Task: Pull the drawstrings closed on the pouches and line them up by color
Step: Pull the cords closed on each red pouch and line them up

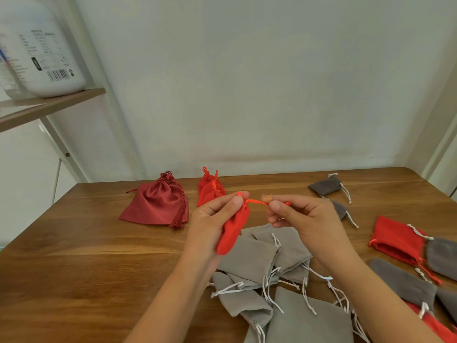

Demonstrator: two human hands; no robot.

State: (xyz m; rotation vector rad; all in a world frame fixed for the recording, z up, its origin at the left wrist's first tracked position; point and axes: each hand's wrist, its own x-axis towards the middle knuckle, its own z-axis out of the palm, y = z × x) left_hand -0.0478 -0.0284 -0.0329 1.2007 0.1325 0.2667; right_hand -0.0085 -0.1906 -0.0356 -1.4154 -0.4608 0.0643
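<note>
Left hand [212, 219] grips small red pouch [233, 231] at its gathered neck; right hand [296, 216] pinches its drawstring [256, 201] taut. Grey pouches [249, 258] lie heaped below on counter [99, 243].

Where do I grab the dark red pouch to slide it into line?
Pinch the dark red pouch at its cinched neck, the far end, coming from above: the neck stands bunched up, while the body lies flat on the table.

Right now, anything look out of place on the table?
Yes. At the right edge a red pouch lies mixed in with dark grey pouches, one overlapping it, while other red pouches sit stacked at the back.
</note>
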